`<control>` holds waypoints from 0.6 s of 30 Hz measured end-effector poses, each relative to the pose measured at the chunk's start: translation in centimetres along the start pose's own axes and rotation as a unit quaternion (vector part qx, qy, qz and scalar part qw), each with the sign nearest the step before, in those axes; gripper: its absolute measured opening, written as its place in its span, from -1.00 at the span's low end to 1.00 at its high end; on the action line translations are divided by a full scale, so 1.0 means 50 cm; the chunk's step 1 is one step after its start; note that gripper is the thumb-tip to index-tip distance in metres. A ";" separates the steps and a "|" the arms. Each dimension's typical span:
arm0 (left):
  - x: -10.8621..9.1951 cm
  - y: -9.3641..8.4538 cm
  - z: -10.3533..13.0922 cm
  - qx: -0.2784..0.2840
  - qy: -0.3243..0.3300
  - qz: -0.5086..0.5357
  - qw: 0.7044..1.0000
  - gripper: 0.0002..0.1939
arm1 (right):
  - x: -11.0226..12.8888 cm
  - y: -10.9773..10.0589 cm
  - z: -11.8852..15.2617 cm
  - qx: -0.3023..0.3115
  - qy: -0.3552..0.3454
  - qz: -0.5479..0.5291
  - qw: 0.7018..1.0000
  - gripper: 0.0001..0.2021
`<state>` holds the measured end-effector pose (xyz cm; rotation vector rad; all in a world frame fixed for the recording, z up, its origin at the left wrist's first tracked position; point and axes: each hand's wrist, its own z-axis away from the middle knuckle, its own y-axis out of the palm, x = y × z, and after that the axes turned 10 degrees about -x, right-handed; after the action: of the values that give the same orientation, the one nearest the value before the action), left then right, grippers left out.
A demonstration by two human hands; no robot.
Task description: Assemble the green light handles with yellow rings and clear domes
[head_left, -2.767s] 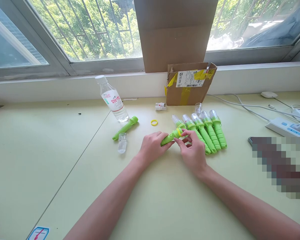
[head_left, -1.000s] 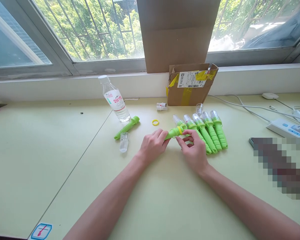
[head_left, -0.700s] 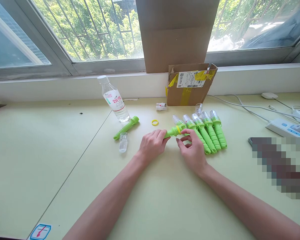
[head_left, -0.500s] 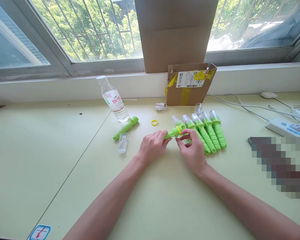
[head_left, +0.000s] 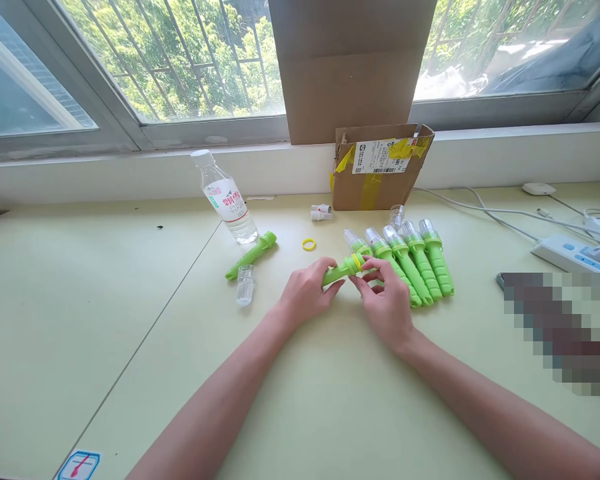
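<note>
My left hand (head_left: 307, 291) is closed round a green flashlight body (head_left: 341, 272), its wider threaded end tilted up to the right. Around that end sits a yellow ring (head_left: 357, 262), which my right hand (head_left: 387, 303) pinches between thumb and fingers. Just behind and right of my right hand, several green flashlights (head_left: 415, 257) with clear caps lie in a row. A second yellow ring (head_left: 309, 245) lies flat on the table (head_left: 300, 413). To the left are another green flashlight body (head_left: 251, 256) without a cap and a loose clear cap (head_left: 245, 287).
A water bottle (head_left: 229, 203) stands at the back left. Small white cylindrical parts (head_left: 321, 213) and another clear cap (head_left: 397, 216) lie before a cardboard box (head_left: 377, 170). On the right are a power strip (head_left: 570, 259), cables and a pixelated dark object (head_left: 555, 327).
My left thumb and fingers have shifted slightly back along the flashlight body, so more of it shows. My right fingers stay at the yellow ring with a small shift.
</note>
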<state>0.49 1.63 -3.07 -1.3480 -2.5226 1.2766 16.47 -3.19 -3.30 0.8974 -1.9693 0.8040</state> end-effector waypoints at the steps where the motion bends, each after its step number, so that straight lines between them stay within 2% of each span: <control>1: 0.001 0.002 0.000 -0.021 0.017 -0.012 1.000 -0.84 | 0.000 0.000 0.000 -0.007 -0.001 -0.001 1.000 -0.85; 5: 0.002 0.005 -0.002 -0.116 0.091 -0.080 0.986 -0.94 | 0.001 0.000 0.000 -0.022 -0.001 -0.011 1.000 -0.83; 9: -0.001 0.002 -0.008 -0.169 0.130 -0.113 0.970 -0.95 | 0.000 0.000 -0.002 -0.009 0.005 -0.013 1.000 -0.80; 13: -0.003 0.001 -0.008 -0.165 0.125 -0.124 0.971 -0.93 | -0.001 -0.001 -0.004 0.023 0.008 -0.008 1.000 -0.73; 18: -0.007 0.001 -0.005 -0.127 0.117 -0.135 0.976 -0.89 | -0.002 -0.003 -0.006 0.016 0.021 0.008 1.000 -0.75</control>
<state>0.86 1.55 -2.83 -1.0634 -2.6468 0.7223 16.77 -3.03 -3.23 0.8774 -1.9346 0.8581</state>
